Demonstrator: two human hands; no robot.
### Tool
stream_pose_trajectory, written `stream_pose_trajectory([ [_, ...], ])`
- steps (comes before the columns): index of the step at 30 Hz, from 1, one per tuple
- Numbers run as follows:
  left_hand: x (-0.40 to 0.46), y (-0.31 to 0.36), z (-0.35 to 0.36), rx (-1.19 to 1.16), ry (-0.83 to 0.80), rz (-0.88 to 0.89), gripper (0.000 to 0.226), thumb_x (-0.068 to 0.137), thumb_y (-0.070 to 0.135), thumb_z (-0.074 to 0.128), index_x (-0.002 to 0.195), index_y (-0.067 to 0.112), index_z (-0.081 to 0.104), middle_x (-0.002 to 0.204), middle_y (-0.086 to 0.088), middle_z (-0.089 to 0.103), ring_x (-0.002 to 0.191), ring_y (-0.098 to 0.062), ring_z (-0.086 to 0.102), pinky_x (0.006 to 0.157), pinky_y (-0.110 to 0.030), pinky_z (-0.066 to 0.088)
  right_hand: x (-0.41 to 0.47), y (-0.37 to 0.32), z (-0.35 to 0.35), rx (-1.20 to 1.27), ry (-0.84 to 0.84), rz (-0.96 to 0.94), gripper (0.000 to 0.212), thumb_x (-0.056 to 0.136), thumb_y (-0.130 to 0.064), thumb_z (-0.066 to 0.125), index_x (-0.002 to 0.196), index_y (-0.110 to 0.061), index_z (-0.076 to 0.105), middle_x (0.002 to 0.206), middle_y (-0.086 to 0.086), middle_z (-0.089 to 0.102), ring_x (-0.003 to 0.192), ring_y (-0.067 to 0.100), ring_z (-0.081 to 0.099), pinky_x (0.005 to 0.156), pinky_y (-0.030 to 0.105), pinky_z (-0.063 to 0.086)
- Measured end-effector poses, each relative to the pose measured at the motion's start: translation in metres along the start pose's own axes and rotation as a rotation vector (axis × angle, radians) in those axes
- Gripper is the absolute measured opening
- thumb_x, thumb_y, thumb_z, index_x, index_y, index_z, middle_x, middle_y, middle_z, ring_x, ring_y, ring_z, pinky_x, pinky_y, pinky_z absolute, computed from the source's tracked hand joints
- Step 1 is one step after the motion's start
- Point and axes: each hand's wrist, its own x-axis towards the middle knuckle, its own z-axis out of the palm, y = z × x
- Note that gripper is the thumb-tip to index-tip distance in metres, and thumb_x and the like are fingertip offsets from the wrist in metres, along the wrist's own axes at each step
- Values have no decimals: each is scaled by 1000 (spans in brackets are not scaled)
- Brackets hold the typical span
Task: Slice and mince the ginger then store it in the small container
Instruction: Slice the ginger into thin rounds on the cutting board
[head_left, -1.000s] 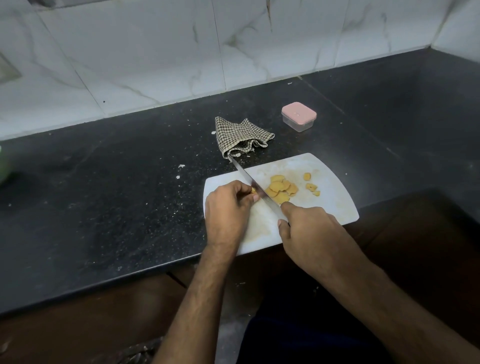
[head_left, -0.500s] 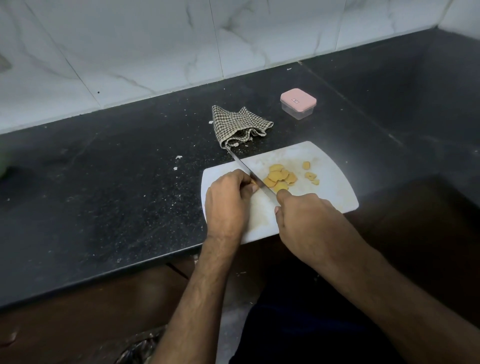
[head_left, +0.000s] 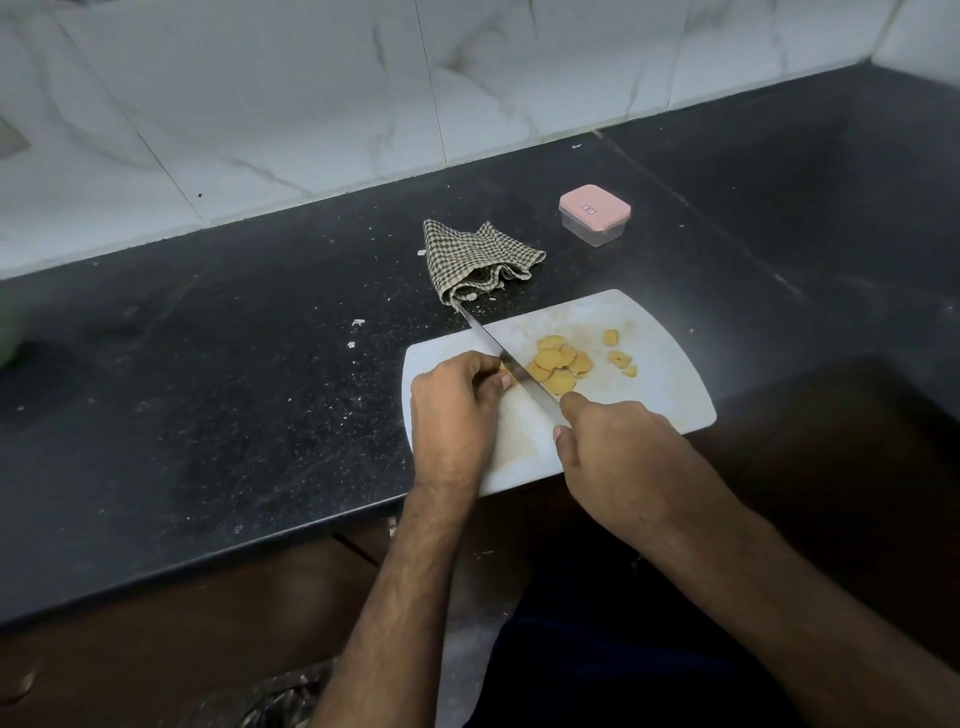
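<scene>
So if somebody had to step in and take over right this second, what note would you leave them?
Right hand: closed on the knife handle, blade angled down onto the white cutting board.
Left hand: pinning the last ginger stub against the blade; the stub is mostly hidden.
Done: a pile of ginger slices lies right of the blade, with a few loose pieces nearby.
Left: finish slicing, mince everything, then open the pink-lidded small container, which is shut behind the board beside the checked cloth, and fill it.
</scene>
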Motion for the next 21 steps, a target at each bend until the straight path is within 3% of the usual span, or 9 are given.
stream_pose_trajectory([
  [8,-2,2,-2,-43,23,-85,7,84,32,84,89,29,82,81,17,75,77,2,68,78,-30,60,0,-3,-1,-17,3,-19,31,106,-37,34,129,-24,49,107,1,64,98,20,61,84,36,55],
  [16,-1,3,-2,51,-2,-56,10,87,31,81,95,27,81,86,12,77,80,-7,70,79,-35,60,2,-3,-1,-40,-32,-12,27,103,-26,40,129,-25,44,98,1,61,91,20,61,79,36,56],
  [21,0,4,-3,83,-7,-50,8,86,28,81,94,25,80,84,7,77,78,-14,70,78,-37,59,7,-4,-4,-42,-63,-28,23,101,-20,39,124,-23,43,81,-1,48,85,22,58,68,35,49],
])
